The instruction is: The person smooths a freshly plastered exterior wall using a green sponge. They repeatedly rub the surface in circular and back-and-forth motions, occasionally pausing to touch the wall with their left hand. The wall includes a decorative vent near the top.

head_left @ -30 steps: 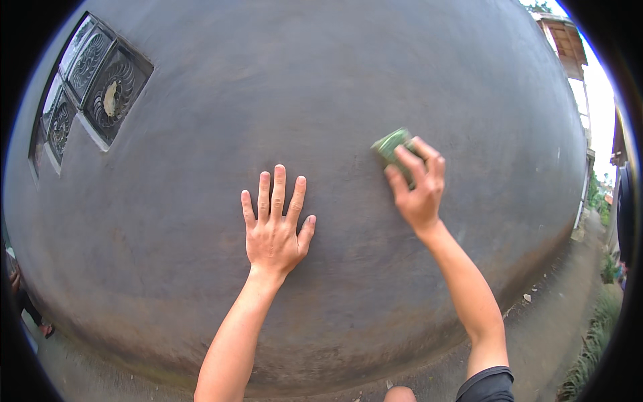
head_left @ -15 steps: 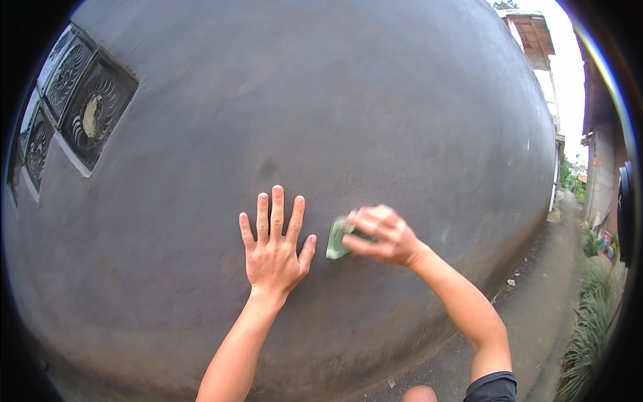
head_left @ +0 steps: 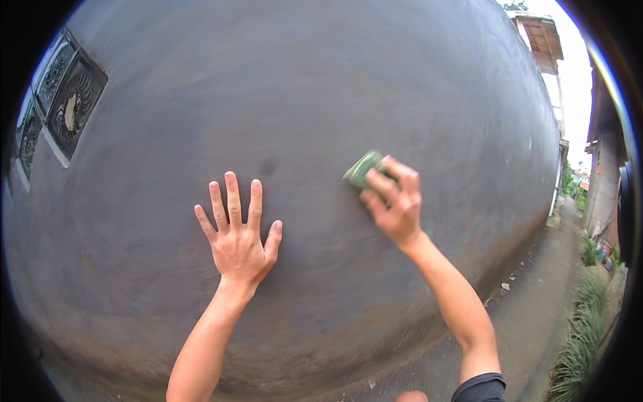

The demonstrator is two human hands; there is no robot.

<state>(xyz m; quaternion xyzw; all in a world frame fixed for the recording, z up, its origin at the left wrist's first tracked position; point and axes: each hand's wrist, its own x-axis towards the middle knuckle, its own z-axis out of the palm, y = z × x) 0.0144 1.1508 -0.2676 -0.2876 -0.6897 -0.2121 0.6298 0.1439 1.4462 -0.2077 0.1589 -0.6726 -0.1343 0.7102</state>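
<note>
In front of me rises a smooth dark grey plastered wall [head_left: 315,87]. My left hand [head_left: 240,253] rests flat on it with fingers spread and holds nothing. To its right and higher up, my right hand [head_left: 400,204] grips a small green pad [head_left: 364,169] between thumb and fingers. The pad is tilted, looks folded or layered, and is pressed to the wall or very close to it. Motion blurs it slightly, and its exact material cannot be made out. A dark smudge [head_left: 268,167] marks the wall between the two hands.
Dark patterned window or vent panels [head_left: 75,104] are set in the wall at upper left. A narrow concrete path [head_left: 529,301] follows the wall's foot on the right, bordered by grassy plants [head_left: 581,335]. Another building [head_left: 605,174] stands beyond.
My right hand has swept the green pad upward across the wall, turning it. My left hand has shifted left, still flat and spread. The wall panels now appear farther left in view.
</note>
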